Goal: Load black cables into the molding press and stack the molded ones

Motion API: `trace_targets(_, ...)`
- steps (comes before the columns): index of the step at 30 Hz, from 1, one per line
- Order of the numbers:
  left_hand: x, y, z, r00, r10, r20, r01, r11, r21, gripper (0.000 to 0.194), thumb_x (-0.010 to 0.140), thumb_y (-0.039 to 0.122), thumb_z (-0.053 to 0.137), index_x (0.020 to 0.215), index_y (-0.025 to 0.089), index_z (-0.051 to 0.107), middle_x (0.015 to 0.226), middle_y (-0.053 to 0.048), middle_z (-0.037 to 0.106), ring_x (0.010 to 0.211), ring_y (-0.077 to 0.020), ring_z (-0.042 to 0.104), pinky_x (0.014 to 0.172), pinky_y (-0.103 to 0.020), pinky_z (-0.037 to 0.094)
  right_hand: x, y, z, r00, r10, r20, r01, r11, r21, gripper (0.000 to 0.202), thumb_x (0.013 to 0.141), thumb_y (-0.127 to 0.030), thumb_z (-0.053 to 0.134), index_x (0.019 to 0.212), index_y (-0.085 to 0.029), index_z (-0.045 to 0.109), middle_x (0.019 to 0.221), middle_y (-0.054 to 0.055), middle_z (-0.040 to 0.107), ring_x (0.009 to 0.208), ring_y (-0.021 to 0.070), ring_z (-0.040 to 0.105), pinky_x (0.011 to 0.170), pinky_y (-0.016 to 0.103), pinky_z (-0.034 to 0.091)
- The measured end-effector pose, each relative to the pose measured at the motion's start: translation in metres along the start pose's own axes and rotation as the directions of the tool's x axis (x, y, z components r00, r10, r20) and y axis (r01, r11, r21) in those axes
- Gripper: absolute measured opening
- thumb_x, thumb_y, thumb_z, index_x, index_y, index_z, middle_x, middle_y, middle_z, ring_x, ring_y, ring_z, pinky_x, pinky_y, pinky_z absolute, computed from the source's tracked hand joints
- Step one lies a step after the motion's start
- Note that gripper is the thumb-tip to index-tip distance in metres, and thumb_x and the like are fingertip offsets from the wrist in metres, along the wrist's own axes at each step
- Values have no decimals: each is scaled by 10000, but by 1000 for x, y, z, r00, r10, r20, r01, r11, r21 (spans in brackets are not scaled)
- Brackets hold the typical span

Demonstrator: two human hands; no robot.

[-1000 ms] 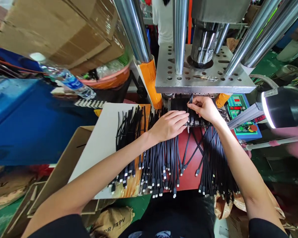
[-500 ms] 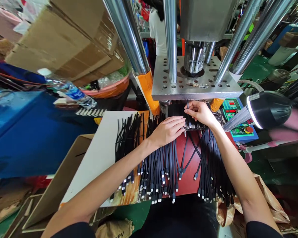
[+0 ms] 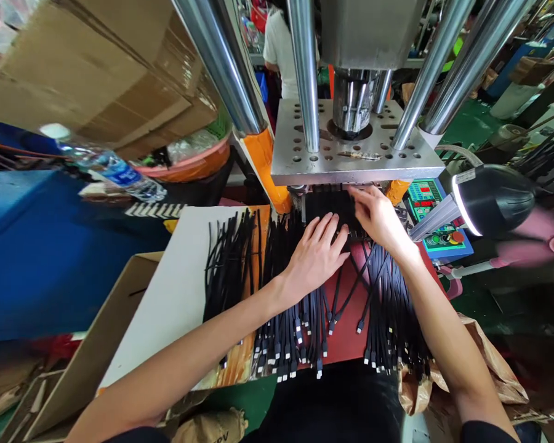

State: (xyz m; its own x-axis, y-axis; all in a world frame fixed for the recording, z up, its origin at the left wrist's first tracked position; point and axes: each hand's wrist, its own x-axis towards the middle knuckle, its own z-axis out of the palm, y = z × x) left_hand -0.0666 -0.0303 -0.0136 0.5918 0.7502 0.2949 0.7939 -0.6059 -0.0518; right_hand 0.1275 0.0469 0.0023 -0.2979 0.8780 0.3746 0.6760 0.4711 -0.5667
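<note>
My left hand (image 3: 317,253) lies with its fingers spread over the front edge of a black block-like mould (image 3: 325,206), beneath the steel plate (image 3: 355,163) of a press. At the mould's right side is my right hand (image 3: 376,215), slightly blurred, fingers apart and the index stretched toward the back; I see nothing held in it. Black flat cables with white-tipped plugs hang off the red table (image 3: 346,295) in front: a left bundle (image 3: 289,341), a right bundle (image 3: 388,320) and a few loose ones between. Under my left fingers the mould's front edge is hidden.
Another cable pile (image 3: 228,264) rests on the white board (image 3: 166,295) to the left. Steel columns (image 3: 305,80) rise around the press. A black lamp (image 3: 493,200), a control panel (image 3: 436,215) and a blurred pink fan (image 3: 545,246) stand right. A water bottle (image 3: 115,169) lies left.
My left hand has shifted slightly down, its fingers now spread. My right hand's fingers have come apart from their pinch on a black cable. The view has shifted a little.
</note>
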Motion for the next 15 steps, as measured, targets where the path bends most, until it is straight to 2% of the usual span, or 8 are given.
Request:
trace_targets(2, 2, 2, -5, 998, -11, 54, 11, 1000, 7, 642, 1053, 437, 607, 1550, 36, 539, 1663, -297, 439, 1577, -412, 411, 1308, -570, 351, -15, -4, -9, 988, -83, 128, 110, 969, -223, 502, 959, -86, 455, 1357, -154, 753, 1095, 140, 651, 994, 252, 670, 948, 389, 576)
trace_targets(4, 8, 1, -11, 994, -26, 108, 26, 1000, 8, 691, 1059, 484, 579, 1573, 28, 511, 1687, -285, 409, 1594, -404, 382, 1318, -562, 330, -22, -10, -15, 967, -55, 250, 148, 918, -367, 532, 977, -91, 439, 1414, -178, 731, 1101, 145, 636, 995, 266, 659, 951, 391, 558)
trace_targets(6, 17, -5, -16, 988, -49, 149, 50, 999, -7, 685, 1083, 483, 515, 1591, 24, 485, 1697, -263, 406, 1603, -375, 375, 1326, -542, 318, -17, -16, -15, 953, 12, 302, 140, 868, -477, 547, 1018, -132, 428, 1509, -204, 657, 1160, 155, 635, 1010, 276, 662, 927, 384, 550)
trace_targets(10, 42, -26, -17, 979, -72, 191, 85, 994, -63, 615, 1118, 400, 378, 1600, 28, 467, 1704, -225, 414, 1610, -328, 372, 1330, -534, 302, 11, -23, -4, 945, 118, 304, 91, 800, -593, 543, 1068, -204, 400, 1584, -233, 567, 1256, 177, 644, 1051, 302, 693, 862, 379, 551)
trace_targets(15, 69, -53, 1, 981, -101, 164, 121, 986, -113, 610, 1105, 334, 365, 1609, -6, 414, 1705, -249, 398, 1618, -339, 353, 1339, -583, 250, 38, -12, 10, 964, 133, 231, 31, 806, -591, 555, 1068, -200, 376, 1595, -230, 548, 1335, 231, 656, 1152, 367, 701, 882, 414, 559)
